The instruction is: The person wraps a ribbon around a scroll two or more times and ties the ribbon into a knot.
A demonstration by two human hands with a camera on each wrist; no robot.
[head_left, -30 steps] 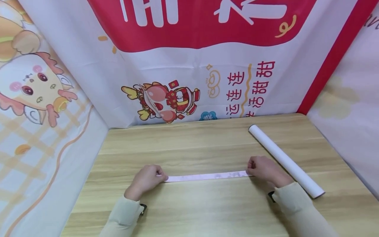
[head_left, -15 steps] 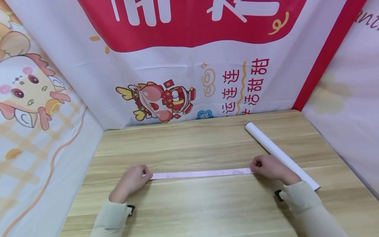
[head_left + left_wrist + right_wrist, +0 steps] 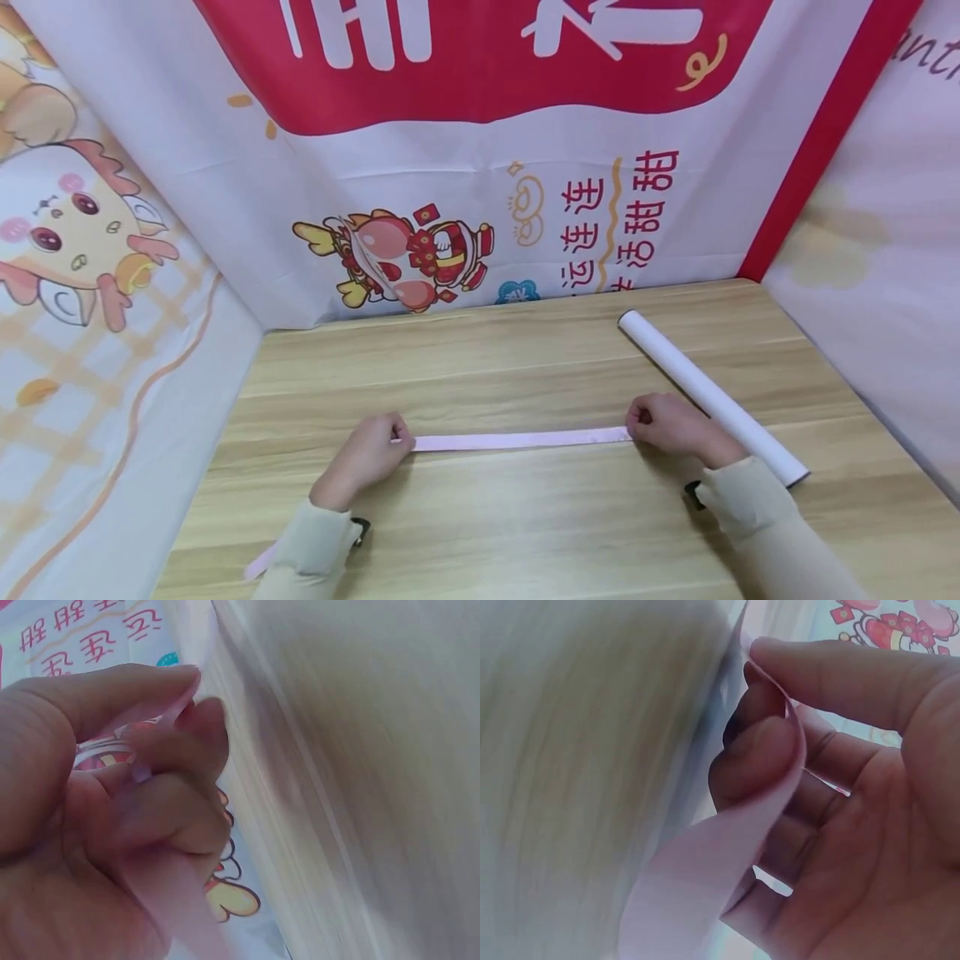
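A narrow pink ribbon (image 3: 517, 441) stretches straight between the two hands, over the middle of the table. My left hand (image 3: 369, 457) pinches it between thumb and curled fingers at the left end of the taut stretch. A loose pink tail shows beside the left sleeve. On the other side, my right hand (image 3: 675, 427) pinches the ribbon the same way. In the right wrist view the ribbon (image 3: 697, 862) passes through the curled fingers and hangs in a loose curve below them. The left wrist view is blurred, with a ribbon tail (image 3: 176, 900) trailing under the fingers.
A white roll (image 3: 712, 396) lies slantwise on the wood-grain table (image 3: 495, 525), close behind the right hand and forearm. A printed cloth (image 3: 420, 158) hangs along the table's back edge, and more printed cloth walls in both sides.
The left hand first moved left, lengthening the stretch of ribbon between the hands, then came back right. A loose tail now shows by the left sleeve. The right hand still pinches the ribbon.
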